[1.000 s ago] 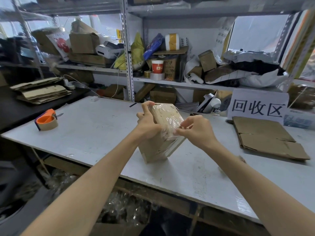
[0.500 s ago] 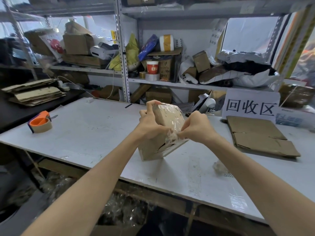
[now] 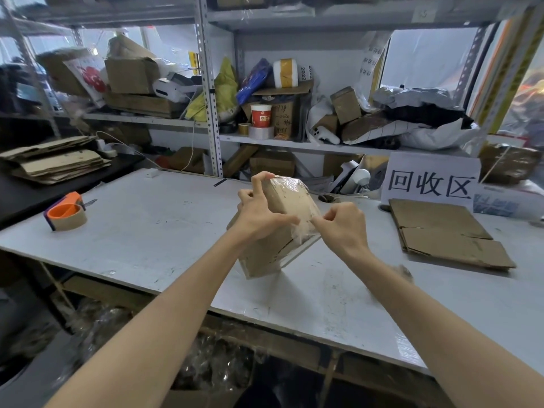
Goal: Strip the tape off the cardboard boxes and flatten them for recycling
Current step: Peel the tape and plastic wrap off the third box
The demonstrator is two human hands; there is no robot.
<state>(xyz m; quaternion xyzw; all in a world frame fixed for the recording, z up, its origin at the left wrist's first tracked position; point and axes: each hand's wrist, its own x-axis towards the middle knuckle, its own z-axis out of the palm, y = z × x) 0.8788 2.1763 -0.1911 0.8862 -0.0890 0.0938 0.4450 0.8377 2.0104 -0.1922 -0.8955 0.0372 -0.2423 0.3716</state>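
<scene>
A small brown cardboard box [image 3: 291, 201] stands tilted on one corner on the white table [image 3: 153, 231], its top face covered in clear tape. My left hand [image 3: 257, 214] grips the box's left side, fingers curled over the upper edge. My right hand [image 3: 338, 223] pinches a crumpled strip of clear tape [image 3: 301, 231] at the box's right edge. The lower half of the box shows an opened seam.
Flattened cardboard [image 3: 444, 234] lies at the right under a white sign [image 3: 431, 179]. An orange tape dispenser [image 3: 66, 212] sits at the left. A stack of flat cardboard [image 3: 56, 161] rests on the black side table. Cluttered shelves stand behind; a bin of plastic wrap [image 3: 206, 363] is below.
My right hand has drawn the tape strip down along the box's right edge. The box has tipped a little more toward me. My left hand keeps its hold.
</scene>
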